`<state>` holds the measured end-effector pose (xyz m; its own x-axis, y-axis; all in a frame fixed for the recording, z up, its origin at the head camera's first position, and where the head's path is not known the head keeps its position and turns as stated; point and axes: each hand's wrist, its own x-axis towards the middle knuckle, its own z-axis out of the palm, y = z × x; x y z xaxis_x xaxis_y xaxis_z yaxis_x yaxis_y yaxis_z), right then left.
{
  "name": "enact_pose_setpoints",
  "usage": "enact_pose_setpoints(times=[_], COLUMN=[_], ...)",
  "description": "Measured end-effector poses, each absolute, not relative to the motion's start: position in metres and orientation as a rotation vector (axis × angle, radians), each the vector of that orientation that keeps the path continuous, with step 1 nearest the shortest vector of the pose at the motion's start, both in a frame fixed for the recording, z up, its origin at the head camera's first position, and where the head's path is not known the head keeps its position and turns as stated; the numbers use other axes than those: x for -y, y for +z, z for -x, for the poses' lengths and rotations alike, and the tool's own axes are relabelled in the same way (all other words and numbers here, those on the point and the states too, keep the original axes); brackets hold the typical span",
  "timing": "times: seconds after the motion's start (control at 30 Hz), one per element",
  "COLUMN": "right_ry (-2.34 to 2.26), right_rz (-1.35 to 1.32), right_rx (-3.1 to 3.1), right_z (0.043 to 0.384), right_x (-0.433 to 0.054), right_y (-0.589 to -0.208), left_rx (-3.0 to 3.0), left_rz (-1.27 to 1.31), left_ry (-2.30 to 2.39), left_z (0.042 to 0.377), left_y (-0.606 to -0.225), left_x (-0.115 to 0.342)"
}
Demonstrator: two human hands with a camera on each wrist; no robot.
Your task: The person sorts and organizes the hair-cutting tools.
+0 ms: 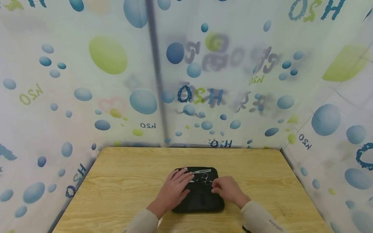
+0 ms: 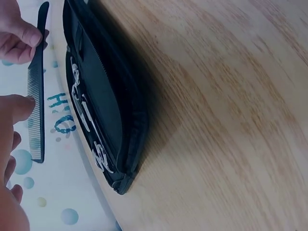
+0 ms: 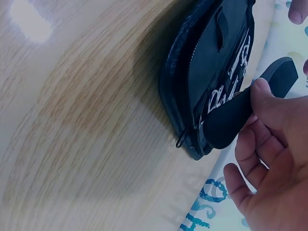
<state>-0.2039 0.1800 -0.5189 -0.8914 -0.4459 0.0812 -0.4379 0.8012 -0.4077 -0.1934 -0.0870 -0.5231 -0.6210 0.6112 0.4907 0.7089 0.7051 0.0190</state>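
My right hand (image 1: pixel 228 189) pinches a black comb (image 3: pixel 226 120) between thumb and fingers, clearly seen in the right wrist view. The left wrist view shows the comb (image 2: pixel 37 110) side-on, its fine teeth turned toward my left hand (image 2: pixel 12 144). A left fingertip overlaps the teeth there; whether it touches them I cannot tell. In the head view my left hand (image 1: pixel 173 189) has its fingers extended over the left part of an open black zip case (image 1: pixel 201 202). Silver scissors (image 1: pixel 201 171) lie along the case's far side, partly covered by left fingers.
The case lies on a wood-grain table (image 1: pixel 131 181). A white curtain (image 1: pixel 116 84) printed with blue and green bubbles hangs behind the table and along its sides. A zip pull (image 3: pixel 181 138) hangs at the case's corner.
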Motion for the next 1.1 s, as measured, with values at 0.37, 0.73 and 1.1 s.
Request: enact_pose_setpoints(times=[0.37, 0.73, 1.1], right_ry=[-0.704, -0.726, -0.742], right_rz=[0.811, 0.915, 0.921], right_rx=[-2.908, -2.822, -2.730], right_z=[0.204, 0.205, 0.206], right_x=[-0.172, -0.163, -0.157], right_y=[-0.518, -0.516, -0.520], left_rx=[2.428, 2.469, 2.436], left_rz=[1.055, 1.082, 1.098], left_ry=[-0.305, -0.189, -0.197], left_z=[0.194, 0.192, 0.191], left_y=[-0.526, -0.531, -0.530], left_x=[0.079, 0.073, 0.070])
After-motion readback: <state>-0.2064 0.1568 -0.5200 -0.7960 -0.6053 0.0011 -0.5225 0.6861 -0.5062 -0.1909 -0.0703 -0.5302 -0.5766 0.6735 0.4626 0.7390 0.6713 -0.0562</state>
